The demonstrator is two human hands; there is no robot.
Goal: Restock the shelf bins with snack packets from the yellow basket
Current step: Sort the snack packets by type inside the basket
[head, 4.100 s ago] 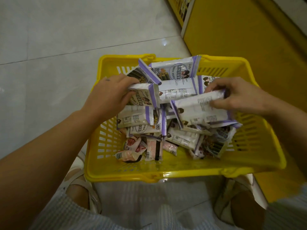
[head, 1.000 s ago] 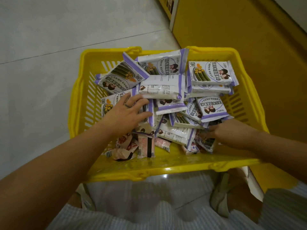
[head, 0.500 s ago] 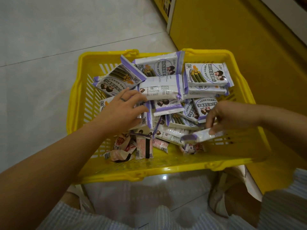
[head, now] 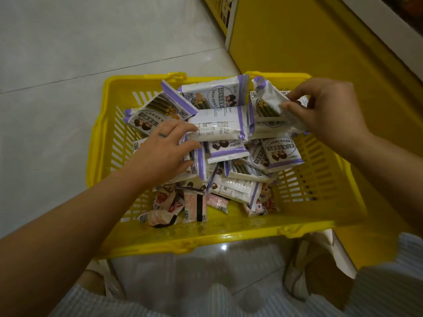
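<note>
Two hands reach into the yellow basket [head: 229, 237]. On the packets [head: 229, 149] the left hand [head: 164, 152] lies flat, fingers straight; the right hand [head: 327, 110] pinches one crumpled packet [head: 270, 99].

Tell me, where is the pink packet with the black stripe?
Head view: the pink packet lies in the yellow basket by its near rim, below the left hand.
</note>
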